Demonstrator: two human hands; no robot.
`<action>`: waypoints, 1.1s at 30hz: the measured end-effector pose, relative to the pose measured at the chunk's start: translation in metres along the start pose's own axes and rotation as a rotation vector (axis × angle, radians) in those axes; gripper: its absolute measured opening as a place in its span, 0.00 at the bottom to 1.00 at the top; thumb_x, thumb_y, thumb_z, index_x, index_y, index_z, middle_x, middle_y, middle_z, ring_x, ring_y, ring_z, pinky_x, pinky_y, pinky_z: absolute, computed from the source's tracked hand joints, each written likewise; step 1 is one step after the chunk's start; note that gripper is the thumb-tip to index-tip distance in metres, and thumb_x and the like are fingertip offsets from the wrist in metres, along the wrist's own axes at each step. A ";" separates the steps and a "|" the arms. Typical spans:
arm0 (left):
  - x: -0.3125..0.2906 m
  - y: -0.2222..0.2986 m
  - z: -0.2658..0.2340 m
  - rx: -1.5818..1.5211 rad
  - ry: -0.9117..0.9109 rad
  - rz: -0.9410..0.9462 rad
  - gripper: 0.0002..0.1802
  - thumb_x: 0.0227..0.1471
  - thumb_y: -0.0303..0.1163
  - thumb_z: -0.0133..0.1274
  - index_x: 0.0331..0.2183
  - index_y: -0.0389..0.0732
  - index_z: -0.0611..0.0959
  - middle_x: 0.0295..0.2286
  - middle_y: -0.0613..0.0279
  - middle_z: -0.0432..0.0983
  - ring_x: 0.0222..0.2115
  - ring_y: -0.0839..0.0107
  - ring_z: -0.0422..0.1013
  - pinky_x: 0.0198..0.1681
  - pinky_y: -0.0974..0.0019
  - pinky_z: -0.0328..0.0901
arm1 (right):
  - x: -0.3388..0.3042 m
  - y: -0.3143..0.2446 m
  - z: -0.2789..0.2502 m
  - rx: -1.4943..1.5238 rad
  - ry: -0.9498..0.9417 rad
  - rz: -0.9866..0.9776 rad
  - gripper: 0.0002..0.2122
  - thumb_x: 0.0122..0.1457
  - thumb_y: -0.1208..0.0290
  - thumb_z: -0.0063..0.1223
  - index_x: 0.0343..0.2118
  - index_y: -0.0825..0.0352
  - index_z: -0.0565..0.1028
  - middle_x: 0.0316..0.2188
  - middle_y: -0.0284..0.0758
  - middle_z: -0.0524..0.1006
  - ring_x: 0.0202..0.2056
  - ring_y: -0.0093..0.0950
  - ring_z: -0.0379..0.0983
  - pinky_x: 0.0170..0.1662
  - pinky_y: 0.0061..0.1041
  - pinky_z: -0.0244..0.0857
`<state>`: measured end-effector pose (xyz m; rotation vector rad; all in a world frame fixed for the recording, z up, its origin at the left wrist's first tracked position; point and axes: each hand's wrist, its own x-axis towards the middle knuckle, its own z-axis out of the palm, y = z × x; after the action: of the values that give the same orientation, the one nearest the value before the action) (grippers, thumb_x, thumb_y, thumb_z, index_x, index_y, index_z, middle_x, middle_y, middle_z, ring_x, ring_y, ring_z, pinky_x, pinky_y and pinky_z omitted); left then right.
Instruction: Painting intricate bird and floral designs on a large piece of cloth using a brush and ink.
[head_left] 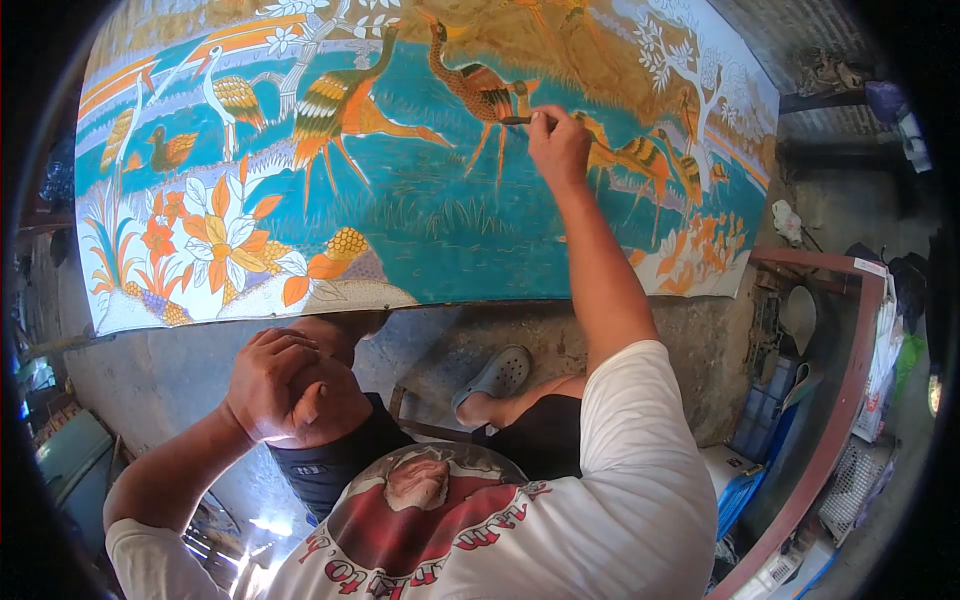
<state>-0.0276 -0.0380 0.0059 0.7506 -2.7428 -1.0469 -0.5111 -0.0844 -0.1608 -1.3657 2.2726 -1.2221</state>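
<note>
In my right hand (560, 145) a short, dark, slim tool that looks like a brush (515, 120) is pinched between thumb and fingers. Its tip lies at the lower body of a dark-brown bird (470, 82) on a large painted panel (430, 250). The panel has teal water, several long-legged birds, orange flowers and white, uncoloured parts. My right arm reaches across the panel's near edge. Bent at the elbow, my left arm brings my left hand (275, 380) to rest on my left knee, below that edge. Its fingers drape over the knee, thumb apart, holding nothing.
A grey clog (495, 375) is on my foot on the concrete floor beneath the panel. At the right, a reddish-brown frame (850, 370) curves past stored items, including blue folders (740, 500) and a perforated basket (852, 485). Corrugated sheeting (745, 25) stands behind.
</note>
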 end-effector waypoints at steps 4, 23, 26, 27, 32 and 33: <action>0.001 -0.003 -0.001 0.016 -0.001 0.003 0.25 0.46 0.50 0.56 0.33 0.34 0.84 0.34 0.44 0.81 0.38 0.42 0.77 0.47 0.48 0.70 | 0.008 -0.008 -0.002 0.070 0.110 -0.100 0.09 0.64 0.65 0.55 0.40 0.62 0.82 0.29 0.43 0.83 0.32 0.41 0.81 0.36 0.38 0.73; 0.004 -0.002 -0.001 0.032 -0.012 0.012 0.24 0.46 0.48 0.57 0.33 0.34 0.84 0.34 0.44 0.81 0.38 0.42 0.77 0.47 0.48 0.70 | 0.009 -0.012 -0.019 0.133 0.101 -0.190 0.08 0.63 0.67 0.55 0.39 0.64 0.82 0.30 0.43 0.82 0.32 0.44 0.80 0.36 0.37 0.73; 0.003 -0.001 -0.002 0.040 -0.015 0.010 0.24 0.46 0.47 0.57 0.33 0.33 0.84 0.34 0.44 0.81 0.38 0.42 0.77 0.47 0.48 0.70 | 0.009 -0.015 -0.015 0.002 0.020 -0.170 0.09 0.64 0.65 0.55 0.41 0.62 0.82 0.31 0.43 0.82 0.33 0.44 0.80 0.37 0.39 0.73; 0.004 0.001 -0.002 0.036 -0.018 0.010 0.24 0.46 0.47 0.57 0.33 0.33 0.84 0.34 0.44 0.81 0.38 0.43 0.77 0.47 0.48 0.70 | 0.009 -0.009 -0.014 0.001 0.023 -0.172 0.09 0.64 0.65 0.55 0.41 0.62 0.82 0.31 0.43 0.82 0.33 0.44 0.80 0.37 0.39 0.73; 0.002 0.003 0.000 0.035 -0.021 0.018 0.24 0.46 0.47 0.57 0.33 0.33 0.84 0.34 0.44 0.81 0.38 0.43 0.77 0.46 0.49 0.71 | 0.002 0.009 -0.016 -0.081 -0.064 -0.157 0.09 0.64 0.63 0.54 0.40 0.61 0.82 0.31 0.46 0.82 0.34 0.48 0.79 0.38 0.44 0.72; 0.002 0.004 -0.001 0.034 -0.013 0.016 0.24 0.46 0.47 0.57 0.33 0.33 0.83 0.34 0.44 0.81 0.38 0.43 0.77 0.46 0.49 0.71 | 0.000 0.008 -0.016 -0.080 -0.065 -0.156 0.09 0.64 0.63 0.54 0.40 0.61 0.82 0.31 0.46 0.82 0.34 0.48 0.79 0.38 0.44 0.72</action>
<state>-0.0306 -0.0369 0.0087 0.7283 -2.7788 -1.0084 -0.5253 -0.0744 -0.1569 -1.6139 2.2286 -1.1238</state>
